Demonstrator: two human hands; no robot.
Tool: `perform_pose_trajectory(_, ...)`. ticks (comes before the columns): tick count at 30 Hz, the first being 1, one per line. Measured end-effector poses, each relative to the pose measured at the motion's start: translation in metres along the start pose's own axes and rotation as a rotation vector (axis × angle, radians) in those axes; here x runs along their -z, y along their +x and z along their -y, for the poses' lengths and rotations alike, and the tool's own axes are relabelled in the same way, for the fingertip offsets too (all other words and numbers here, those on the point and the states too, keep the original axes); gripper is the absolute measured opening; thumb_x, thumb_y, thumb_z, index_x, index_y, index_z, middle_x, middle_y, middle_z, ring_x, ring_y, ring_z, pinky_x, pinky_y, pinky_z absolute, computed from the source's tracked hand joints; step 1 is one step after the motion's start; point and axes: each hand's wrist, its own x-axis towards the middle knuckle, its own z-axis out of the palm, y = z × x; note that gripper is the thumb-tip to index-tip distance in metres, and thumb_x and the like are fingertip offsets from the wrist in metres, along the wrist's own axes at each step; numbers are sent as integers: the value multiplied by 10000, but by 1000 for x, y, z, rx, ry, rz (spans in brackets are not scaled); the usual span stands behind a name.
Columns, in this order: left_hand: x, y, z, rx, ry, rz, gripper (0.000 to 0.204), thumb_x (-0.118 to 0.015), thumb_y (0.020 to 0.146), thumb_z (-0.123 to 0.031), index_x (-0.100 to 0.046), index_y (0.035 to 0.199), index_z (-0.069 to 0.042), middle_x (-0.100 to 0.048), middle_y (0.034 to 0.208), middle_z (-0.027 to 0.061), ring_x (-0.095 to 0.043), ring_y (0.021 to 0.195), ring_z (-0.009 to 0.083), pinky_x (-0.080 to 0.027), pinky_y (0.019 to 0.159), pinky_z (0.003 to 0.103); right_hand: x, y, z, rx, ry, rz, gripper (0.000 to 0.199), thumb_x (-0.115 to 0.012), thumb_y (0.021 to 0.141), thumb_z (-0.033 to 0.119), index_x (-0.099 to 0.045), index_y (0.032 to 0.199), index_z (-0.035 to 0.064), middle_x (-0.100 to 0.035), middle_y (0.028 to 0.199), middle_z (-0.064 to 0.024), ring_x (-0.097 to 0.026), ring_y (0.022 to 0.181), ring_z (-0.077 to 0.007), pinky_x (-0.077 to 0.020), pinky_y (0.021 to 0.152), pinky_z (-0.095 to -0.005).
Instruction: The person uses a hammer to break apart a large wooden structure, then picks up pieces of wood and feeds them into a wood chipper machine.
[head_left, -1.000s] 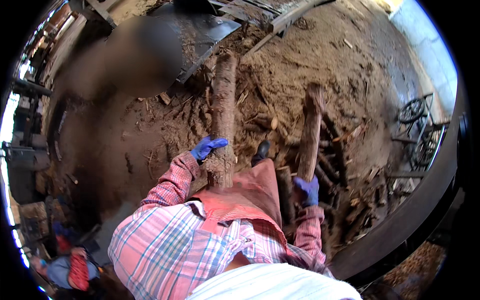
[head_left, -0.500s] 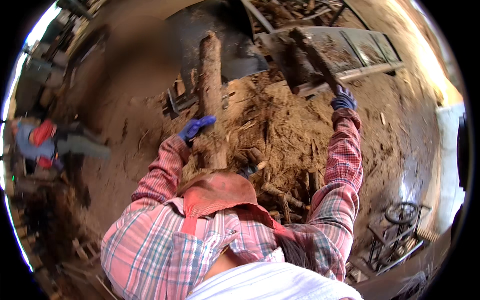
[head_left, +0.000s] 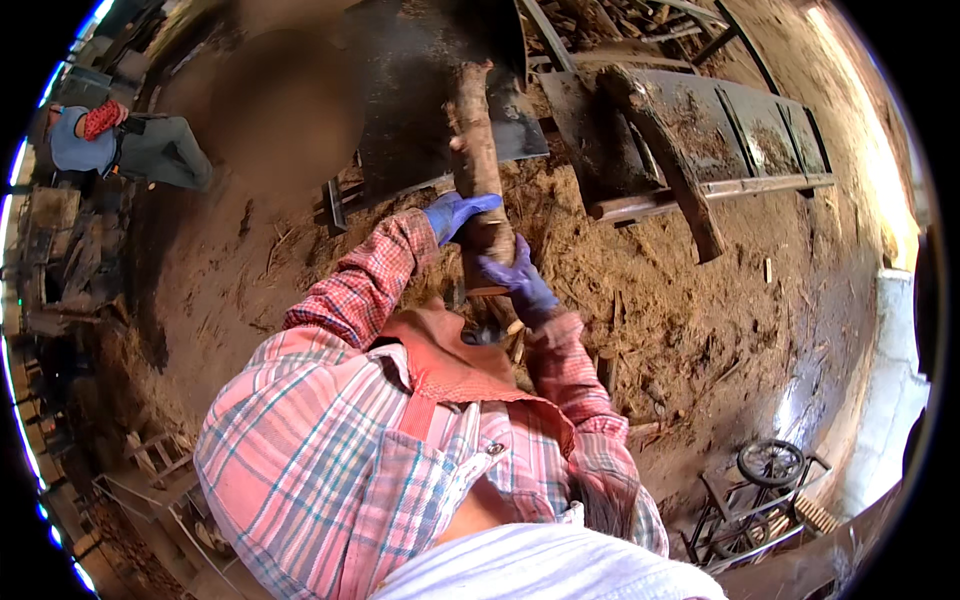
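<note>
A barked log (head_left: 477, 150) lies lengthwise in front of me, its far end on a dark metal sheet (head_left: 400, 140). My left hand (head_left: 458, 216), in a blue-purple glove, grips it from the left side, with fingers laid across the top. My right hand (head_left: 524, 280), gloved alike, clasps the same log from the right, close to its near cut end. Parts of the fingers are hidden round the log. To the right, a second log (head_left: 665, 160) rests across a metal tray (head_left: 745, 120), apart from both hands.
Sawdust and bark scraps (head_left: 640, 320) cover the ground under and around the log. A round pole (head_left: 720, 190) runs along the tray's near edge. Far left stands another person (head_left: 130, 145). A wheeled metal cart (head_left: 755, 500) is at lower right, beside a pale wall (head_left: 885, 390).
My right hand has let go of the second log and come left onto the log in front. My left hand has shifted right and farther along with that log.
</note>
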Motion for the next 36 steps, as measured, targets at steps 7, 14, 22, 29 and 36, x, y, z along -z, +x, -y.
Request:
perform_pose_trajectory(7,-17,67,67,-505,-307,-171,386,-678,797,-224,-593,1106,-8,-637,991,69,-611,836,148,-499,770,280,-1,-20,-16,173,417,-200,446,-560,871,282,-488,1208,-2,-573,1112,-108,-558,1033,-198,-457,870,-351)
perform_pose_trajectory(14,-70,114,37,-446,-527,0,310,-688,762,-190,-655,1020,-21,-646,1016,56,-597,920,174,-481,810,286,75,-12,-11,199,316,-237,459,-614,825,331,-513,1215,111,-557,1139,-33,-599,931,-229,-520,762,-418)
perform_pose_trajectory(22,-58,126,22,-618,-350,-104,286,-719,728,-151,-674,983,-30,-660,971,56,-620,840,167,-507,745,297,47,-25,64,-32,556,-175,460,-604,827,344,-517,1219,119,-567,1140,-43,-598,921,-288,-504,710,-474)
perform_pose_trajectory(29,-71,120,-14,-347,-625,-124,253,-707,737,-232,-660,902,-46,-663,850,76,-640,736,227,-529,709,351,49,-11,92,-8,616,-164,450,-613,817,315,-533,1183,65,-597,1093,-80,-588,947,-253,-501,762,-405)
perform_pose_trajectory(36,32,94,-6,-493,-354,-36,352,-700,759,-198,-602,1047,-20,-641,873,79,-622,742,175,-528,668,315,25,39,51,-11,270,96,555,-669,799,277,-460,1265,59,-561,1138,-105,-583,948,-252,-494,802,-370)
